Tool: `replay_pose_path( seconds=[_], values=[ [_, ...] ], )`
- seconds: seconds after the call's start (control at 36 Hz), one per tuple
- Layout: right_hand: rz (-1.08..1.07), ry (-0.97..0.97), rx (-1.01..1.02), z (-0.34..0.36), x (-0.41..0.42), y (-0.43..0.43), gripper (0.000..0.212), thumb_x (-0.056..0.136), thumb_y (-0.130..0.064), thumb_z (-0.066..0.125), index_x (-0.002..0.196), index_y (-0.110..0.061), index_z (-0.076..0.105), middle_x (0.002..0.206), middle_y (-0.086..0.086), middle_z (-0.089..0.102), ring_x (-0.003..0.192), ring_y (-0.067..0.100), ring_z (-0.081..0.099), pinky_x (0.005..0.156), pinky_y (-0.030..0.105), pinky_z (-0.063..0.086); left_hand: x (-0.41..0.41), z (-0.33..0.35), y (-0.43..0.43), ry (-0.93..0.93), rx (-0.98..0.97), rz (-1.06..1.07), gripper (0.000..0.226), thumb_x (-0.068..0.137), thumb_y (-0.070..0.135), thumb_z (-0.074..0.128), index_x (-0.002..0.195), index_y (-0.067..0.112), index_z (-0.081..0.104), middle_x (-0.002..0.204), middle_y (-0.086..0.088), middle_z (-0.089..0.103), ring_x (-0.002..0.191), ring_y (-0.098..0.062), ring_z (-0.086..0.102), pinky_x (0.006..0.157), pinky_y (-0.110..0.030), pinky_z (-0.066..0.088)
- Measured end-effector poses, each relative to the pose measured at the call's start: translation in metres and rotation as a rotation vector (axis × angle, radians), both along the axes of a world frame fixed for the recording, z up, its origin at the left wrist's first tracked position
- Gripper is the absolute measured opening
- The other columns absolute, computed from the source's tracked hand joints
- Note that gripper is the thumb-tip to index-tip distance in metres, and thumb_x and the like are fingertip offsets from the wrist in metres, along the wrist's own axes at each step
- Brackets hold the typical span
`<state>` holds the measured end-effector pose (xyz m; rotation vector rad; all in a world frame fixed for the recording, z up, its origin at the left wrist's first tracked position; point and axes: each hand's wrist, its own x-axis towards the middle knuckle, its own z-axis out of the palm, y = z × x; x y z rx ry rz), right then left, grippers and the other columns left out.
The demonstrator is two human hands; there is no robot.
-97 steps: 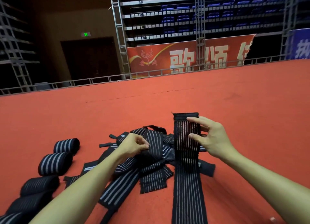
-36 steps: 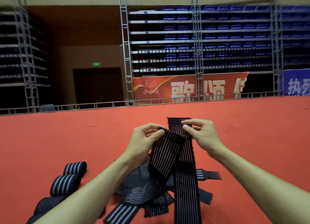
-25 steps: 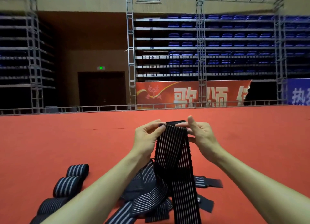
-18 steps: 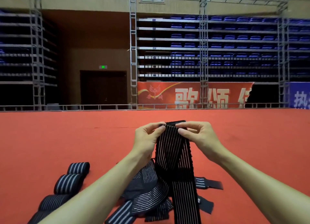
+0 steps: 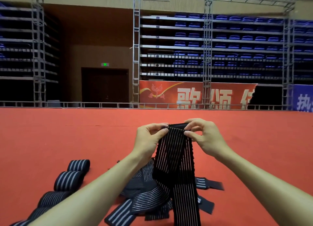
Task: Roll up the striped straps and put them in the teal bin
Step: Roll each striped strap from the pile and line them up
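Note:
A long black strap with thin white stripes (image 5: 176, 154) hangs from both hands above the red floor. My left hand (image 5: 149, 139) pinches its top left corner. My right hand (image 5: 205, 136) pinches the top right corner, where the end is curled over into a small first turn. Under it lies a loose pile of striped straps (image 5: 149, 192). Several rolled straps (image 5: 69, 180) sit in a row at the lower left. No teal bin is in view.
Red carpet (image 5: 67, 137) covers the floor all around. A low metal rail (image 5: 101, 104) marks its far edge, with scaffold towers, a red banner (image 5: 194, 95) and blue seating behind.
My left hand left the pile and joined the right at the strap's top end. Both hands lifted that end, and it now curls over into a first turn. The view tilted up.

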<state>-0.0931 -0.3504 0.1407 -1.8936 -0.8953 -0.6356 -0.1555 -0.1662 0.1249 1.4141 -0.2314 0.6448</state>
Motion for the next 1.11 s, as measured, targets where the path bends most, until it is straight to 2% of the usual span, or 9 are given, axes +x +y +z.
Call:
replay_pose_path(
  seconds=[0.11,0.25,0.44,0.53,0.61,0.78,0.92,1.0,1.11],
  values=[
    [-0.006,-0.019,-0.011,0.002,-0.002,-0.004,0.024,0.086,-0.006,0.074,0.076,-0.026,0.064,0.110,-0.006,0.066,0.085,0.012,0.068,0.069,0.026,0.053,0.000,0.002,0.000,-0.018,0.086,0.008,0.013,0.088,0.002,0.069,0.088,0.013,0.076,0.093,0.001,0.078,0.091,-0.012,0.072,0.089,-0.030,0.056],
    [-0.013,-0.033,-0.050,0.004,-0.006,-0.007,0.024,0.088,-0.005,0.070,0.077,-0.024,0.060,0.108,-0.010,0.063,0.088,0.006,0.064,0.075,0.028,0.054,0.001,0.005,-0.002,-0.044,0.184,0.051,0.016,0.090,0.001,0.067,0.086,0.012,0.077,0.095,0.002,0.077,0.090,-0.009,0.072,0.081,-0.021,0.056],
    [-0.009,0.021,-0.098,0.005,-0.004,-0.011,0.021,0.095,-0.010,0.063,0.082,-0.025,0.056,0.099,-0.002,0.066,0.089,0.017,0.064,0.076,0.037,0.054,0.002,0.007,-0.002,-0.079,0.282,0.111,0.021,0.085,-0.006,0.071,0.079,0.013,0.077,0.094,0.005,0.074,0.086,-0.006,0.072,0.078,-0.017,0.055],
    [0.004,0.030,-0.106,0.006,-0.005,-0.011,0.019,0.098,-0.011,0.059,0.084,-0.024,0.055,0.084,-0.003,0.063,0.076,0.014,0.061,0.066,0.029,0.048,0.005,0.007,-0.001,-0.059,0.309,0.148,0.019,0.083,-0.006,0.073,0.078,0.012,0.078,0.095,0.003,0.074,0.088,-0.011,0.072,0.080,-0.018,0.056],
    [0.010,0.000,-0.103,0.008,-0.009,-0.010,0.021,0.099,-0.010,0.057,0.084,-0.025,0.054,0.082,-0.005,0.062,0.072,0.014,0.061,0.059,0.018,0.046,0.007,0.009,-0.001,-0.037,0.329,0.182,0.012,0.081,-0.005,0.075,0.080,0.006,0.078,0.095,0.000,0.075,0.089,-0.014,0.073,0.082,-0.022,0.057],
    [-0.046,-0.177,-0.098,0.011,-0.013,-0.008,0.021,0.093,-0.005,0.063,0.082,-0.021,0.056,0.109,-0.004,0.063,0.087,-0.001,0.058,0.074,0.002,0.041,0.009,0.012,0.000,-0.015,0.432,0.237,0.009,0.078,-0.004,0.078,0.082,0.004,0.078,0.095,-0.003,0.077,0.085,-0.015,0.074,0.083,-0.032,0.060],
    [-0.037,-0.301,-0.101,0.007,-0.011,-0.011,0.024,0.089,0.003,0.066,0.082,-0.018,0.058,0.103,-0.003,0.065,0.084,0.002,0.061,0.074,0.005,0.046,0.007,0.014,0.001,0.016,0.451,0.226,0.009,0.077,-0.004,0.079,0.080,0.005,0.078,0.092,-0.002,0.077,0.083,-0.015,0.074,0.082,-0.032,0.061],
    [-0.025,-0.311,-0.087,0.004,-0.010,-0.011,0.024,0.089,0.003,0.066,0.083,-0.019,0.058,0.097,-0.003,0.067,0.080,0.012,0.066,0.072,0.015,0.053,0.006,0.013,0.001,0.024,0.452,0.210,0.009,0.077,-0.005,0.079,0.081,0.004,0.078,0.093,-0.002,0.077,0.084,-0.015,0.074,0.083,-0.032,0.060],
    [-0.053,-0.301,-0.084,0.003,-0.005,-0.012,0.027,0.090,0.003,0.065,0.083,-0.022,0.059,0.089,0.001,0.070,0.073,0.011,0.066,0.066,0.023,0.054,0.005,0.013,0.000,0.013,0.411,0.196,0.007,0.077,-0.003,0.080,0.082,0.001,0.077,0.097,-0.006,0.076,0.086,-0.017,0.074,0.083,-0.029,0.060]
  ],
)
